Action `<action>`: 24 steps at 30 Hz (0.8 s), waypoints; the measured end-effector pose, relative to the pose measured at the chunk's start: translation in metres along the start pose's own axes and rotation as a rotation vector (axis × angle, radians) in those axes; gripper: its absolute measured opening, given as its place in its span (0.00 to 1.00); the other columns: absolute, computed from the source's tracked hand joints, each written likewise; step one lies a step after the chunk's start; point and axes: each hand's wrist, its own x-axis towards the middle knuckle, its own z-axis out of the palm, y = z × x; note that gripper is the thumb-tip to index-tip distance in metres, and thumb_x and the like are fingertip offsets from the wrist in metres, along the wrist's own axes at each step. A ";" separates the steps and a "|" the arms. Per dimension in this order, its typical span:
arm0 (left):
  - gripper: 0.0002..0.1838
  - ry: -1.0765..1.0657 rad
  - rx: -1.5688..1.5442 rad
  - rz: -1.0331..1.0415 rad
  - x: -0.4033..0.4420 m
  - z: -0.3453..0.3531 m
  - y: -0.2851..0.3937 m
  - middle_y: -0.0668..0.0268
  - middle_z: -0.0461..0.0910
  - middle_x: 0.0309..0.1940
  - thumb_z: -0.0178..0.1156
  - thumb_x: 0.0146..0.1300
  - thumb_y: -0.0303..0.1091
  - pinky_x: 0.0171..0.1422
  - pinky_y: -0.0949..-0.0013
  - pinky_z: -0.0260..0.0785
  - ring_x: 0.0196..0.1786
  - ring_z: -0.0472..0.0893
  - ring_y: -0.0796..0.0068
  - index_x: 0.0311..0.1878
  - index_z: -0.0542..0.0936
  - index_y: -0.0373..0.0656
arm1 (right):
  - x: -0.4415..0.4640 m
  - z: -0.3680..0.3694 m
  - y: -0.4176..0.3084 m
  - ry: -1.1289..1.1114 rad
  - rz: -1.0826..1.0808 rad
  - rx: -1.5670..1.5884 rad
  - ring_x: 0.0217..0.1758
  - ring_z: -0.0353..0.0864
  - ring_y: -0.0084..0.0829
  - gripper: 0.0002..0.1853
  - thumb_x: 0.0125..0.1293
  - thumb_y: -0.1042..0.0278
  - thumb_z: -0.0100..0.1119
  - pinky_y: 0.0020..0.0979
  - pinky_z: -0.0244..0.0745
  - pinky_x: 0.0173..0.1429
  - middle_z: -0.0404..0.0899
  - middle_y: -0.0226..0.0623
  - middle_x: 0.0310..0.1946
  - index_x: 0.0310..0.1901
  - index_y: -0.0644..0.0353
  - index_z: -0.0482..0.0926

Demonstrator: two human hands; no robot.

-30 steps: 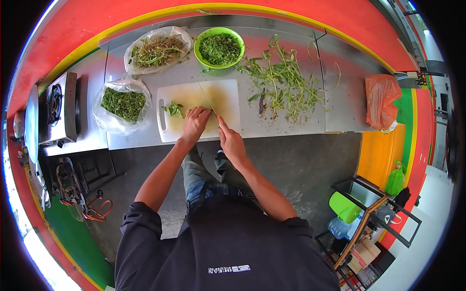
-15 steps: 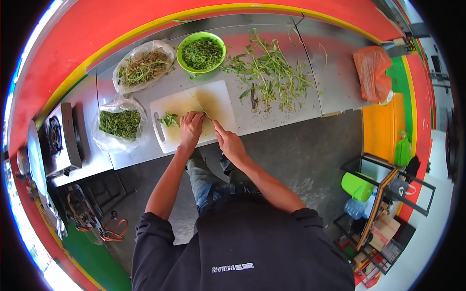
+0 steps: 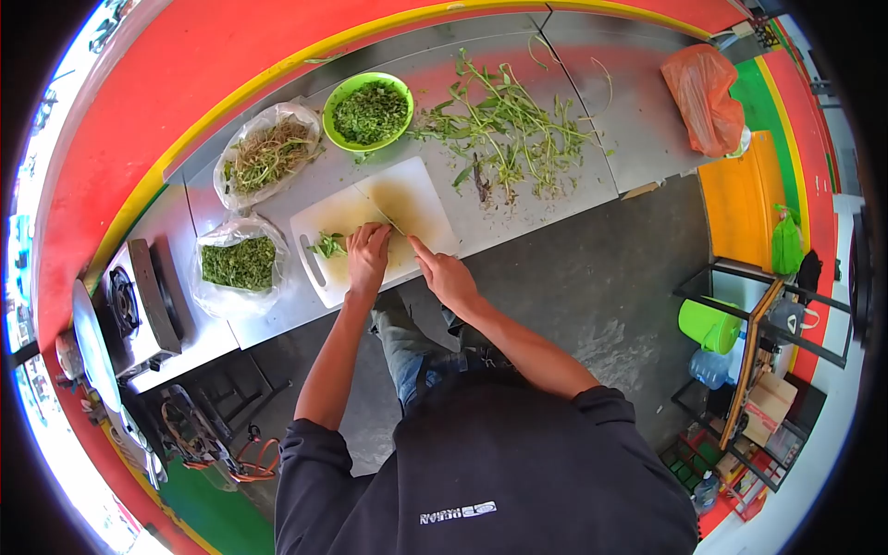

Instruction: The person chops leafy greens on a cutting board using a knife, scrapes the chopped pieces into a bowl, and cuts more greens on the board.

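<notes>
A white cutting board (image 3: 427, 190) lies on the steel counter in front of me, stained yellow-brown in places. My left hand (image 3: 368, 257) is closed over a small bunch of leafy greens (image 3: 327, 245), whose leaves stick out to the left. The cut end is hidden under my fingers. My right hand (image 3: 448, 277) grips the handle of a knife (image 3: 390, 222). Its thin blade points away across the board, just right of my left fingertips. Beyond the board stands a green bowl (image 3: 366, 147) of chopped greens (image 3: 370, 111).
Left of the board are a plastic bag (image 3: 283, 298) of chopped greens and another bag (image 3: 222, 178) of stalks. Loose stems (image 3: 518, 129) spread over the counter's right half. An orange bag (image 3: 705, 100) sits at the right end, a gas stove (image 3: 139, 301) at the left.
The whole view has turned and shifted slightly. Both hands stay at the board, the left on the greens and the right on the knife, with little visible movement.
</notes>
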 end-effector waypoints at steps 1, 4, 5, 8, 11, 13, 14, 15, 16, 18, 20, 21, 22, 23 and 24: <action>0.10 -0.007 -0.006 0.009 -0.001 0.000 0.000 0.66 0.81 0.42 0.65 0.62 0.27 0.49 0.58 0.66 0.45 0.80 0.62 0.47 0.84 0.45 | 0.002 0.000 -0.002 -0.015 0.004 -0.028 0.21 0.81 0.49 0.29 0.75 0.62 0.54 0.45 0.77 0.27 0.77 0.48 0.19 0.76 0.45 0.62; 0.09 -0.021 0.039 0.024 -0.002 -0.002 0.003 0.65 0.81 0.41 0.66 0.62 0.27 0.49 0.58 0.66 0.45 0.80 0.62 0.46 0.84 0.44 | 0.012 0.008 -0.003 -0.008 0.007 -0.047 0.22 0.81 0.50 0.29 0.75 0.62 0.54 0.47 0.76 0.29 0.78 0.50 0.19 0.76 0.46 0.62; 0.09 -0.005 0.038 0.020 -0.003 -0.001 0.003 0.65 0.81 0.41 0.66 0.62 0.28 0.49 0.58 0.66 0.45 0.80 0.62 0.46 0.84 0.44 | 0.016 0.009 -0.004 0.007 -0.008 -0.037 0.22 0.81 0.50 0.29 0.75 0.62 0.54 0.47 0.76 0.28 0.78 0.49 0.19 0.76 0.46 0.62; 0.09 0.009 0.018 0.002 -0.001 0.003 -0.002 0.66 0.81 0.41 0.66 0.63 0.28 0.49 0.58 0.66 0.45 0.80 0.62 0.46 0.84 0.45 | 0.014 0.006 -0.008 0.015 -0.001 0.003 0.21 0.80 0.49 0.30 0.75 0.62 0.55 0.47 0.76 0.27 0.77 0.49 0.19 0.76 0.45 0.62; 0.09 -0.002 0.000 -0.022 -0.002 0.002 -0.004 0.66 0.81 0.40 0.66 0.63 0.27 0.49 0.58 0.66 0.44 0.80 0.62 0.47 0.85 0.45 | 0.004 -0.002 -0.008 -0.037 0.031 0.038 0.21 0.81 0.49 0.29 0.75 0.62 0.55 0.47 0.76 0.27 0.77 0.49 0.18 0.76 0.46 0.62; 0.09 -0.008 0.001 -0.019 0.000 0.000 0.000 0.65 0.81 0.40 0.66 0.63 0.28 0.49 0.58 0.66 0.44 0.80 0.62 0.47 0.85 0.45 | 0.005 -0.003 -0.009 -0.038 0.026 -0.006 0.21 0.81 0.49 0.29 0.75 0.62 0.54 0.47 0.76 0.27 0.77 0.49 0.18 0.76 0.47 0.63; 0.08 -0.002 0.001 -0.012 0.000 -0.002 0.001 0.64 0.82 0.39 0.66 0.63 0.27 0.48 0.58 0.66 0.43 0.80 0.61 0.45 0.84 0.43 | 0.005 0.001 -0.007 -0.036 0.023 -0.048 0.21 0.80 0.50 0.29 0.75 0.63 0.54 0.47 0.76 0.27 0.77 0.48 0.18 0.75 0.47 0.63; 0.07 0.003 0.000 -0.004 0.000 -0.004 0.003 0.63 0.82 0.39 0.65 0.63 0.26 0.47 0.57 0.66 0.42 0.81 0.60 0.44 0.84 0.41 | 0.008 0.005 -0.006 -0.035 0.024 -0.047 0.21 0.80 0.50 0.29 0.75 0.63 0.54 0.47 0.76 0.27 0.77 0.48 0.18 0.75 0.47 0.63; 0.07 0.002 0.000 -0.002 0.001 -0.005 0.005 0.63 0.82 0.39 0.65 0.63 0.26 0.47 0.57 0.66 0.42 0.81 0.60 0.44 0.84 0.41 | 0.014 0.010 -0.006 -0.018 0.013 -0.034 0.21 0.81 0.50 0.29 0.75 0.61 0.53 0.47 0.77 0.27 0.78 0.48 0.19 0.76 0.44 0.62; 0.08 -0.015 0.031 -0.012 -0.001 -0.004 0.001 0.66 0.81 0.40 0.66 0.63 0.29 0.47 0.58 0.66 0.43 0.80 0.62 0.45 0.85 0.45 | 0.017 0.010 -0.006 0.004 0.001 -0.021 0.21 0.82 0.50 0.29 0.76 0.60 0.53 0.47 0.78 0.26 0.78 0.48 0.20 0.77 0.42 0.61; 0.08 -0.005 0.013 -0.020 0.000 0.000 -0.002 0.66 0.81 0.40 0.66 0.63 0.28 0.48 0.58 0.65 0.44 0.80 0.63 0.46 0.85 0.45 | 0.016 0.009 -0.008 -0.011 0.022 0.018 0.22 0.82 0.49 0.30 0.76 0.60 0.53 0.46 0.78 0.26 0.78 0.48 0.20 0.77 0.41 0.61; 0.08 0.004 -0.009 -0.032 0.000 0.001 -0.003 0.67 0.81 0.40 0.66 0.63 0.28 0.48 0.58 0.65 0.44 0.80 0.63 0.46 0.85 0.46 | 0.013 0.006 -0.009 -0.013 0.020 0.021 0.22 0.82 0.49 0.30 0.76 0.60 0.53 0.46 0.78 0.26 0.78 0.48 0.20 0.77 0.41 0.61; 0.08 0.002 -0.007 -0.035 0.000 0.001 -0.005 0.67 0.81 0.40 0.66 0.63 0.28 0.48 0.58 0.65 0.44 0.80 0.63 0.46 0.85 0.46 | 0.008 0.002 -0.008 -0.047 0.042 0.012 0.22 0.82 0.49 0.30 0.76 0.60 0.53 0.46 0.78 0.26 0.78 0.48 0.20 0.77 0.41 0.61; 0.08 0.005 -0.013 -0.025 0.000 0.001 -0.004 0.66 0.81 0.40 0.66 0.63 0.28 0.48 0.58 0.65 0.44 0.80 0.63 0.46 0.85 0.45 | 0.004 0.001 -0.008 -0.081 0.064 0.001 0.23 0.83 0.48 0.30 0.76 0.60 0.53 0.46 0.78 0.27 0.78 0.48 0.20 0.77 0.42 0.60; 0.08 0.009 -0.021 -0.015 0.001 0.001 -0.003 0.66 0.81 0.40 0.66 0.63 0.28 0.48 0.58 0.65 0.44 0.80 0.63 0.46 0.85 0.45 | 0.003 0.000 -0.008 -0.083 0.066 0.000 0.23 0.83 0.48 0.30 0.76 0.60 0.53 0.46 0.78 0.27 0.78 0.48 0.20 0.77 0.42 0.60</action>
